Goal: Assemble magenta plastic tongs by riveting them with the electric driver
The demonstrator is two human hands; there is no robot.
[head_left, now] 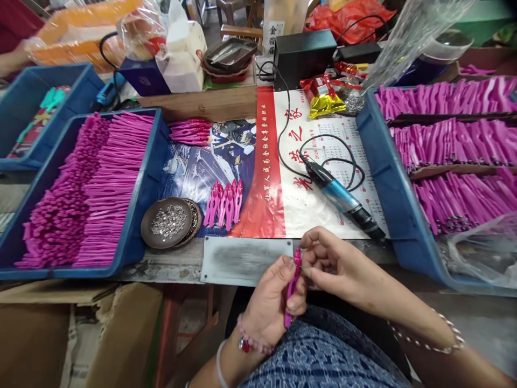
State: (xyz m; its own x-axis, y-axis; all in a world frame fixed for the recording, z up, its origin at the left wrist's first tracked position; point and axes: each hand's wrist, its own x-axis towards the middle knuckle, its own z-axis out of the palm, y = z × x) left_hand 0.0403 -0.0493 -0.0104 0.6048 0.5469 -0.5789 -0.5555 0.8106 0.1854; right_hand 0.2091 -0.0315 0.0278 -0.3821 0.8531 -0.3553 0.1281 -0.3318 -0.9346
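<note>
Above my lap, my left hand (269,302) is closed around a slim magenta plastic piece (290,302), held upright with its darker head at the top. My right hand (337,264) is beside that head, thumb and fingers curled in a pinch; whatever they hold is too small or hidden to make out. On the bench ahead, several similar magenta pieces with dark heads (224,203) lie in a row, and another bunch (190,131) sits farther back. A round brown dish (150,229) holds small silvery metal parts (166,221).
A blue bin (155,156) with magenta pieces stands left, another blue bin (379,167) right. A blue-and-black electric screwdriver (343,196) with its cable lies on a calendar sheet (299,215). A grey metal plate (246,258) lies at the front edge; a cardboard box (121,328) stands below left.
</note>
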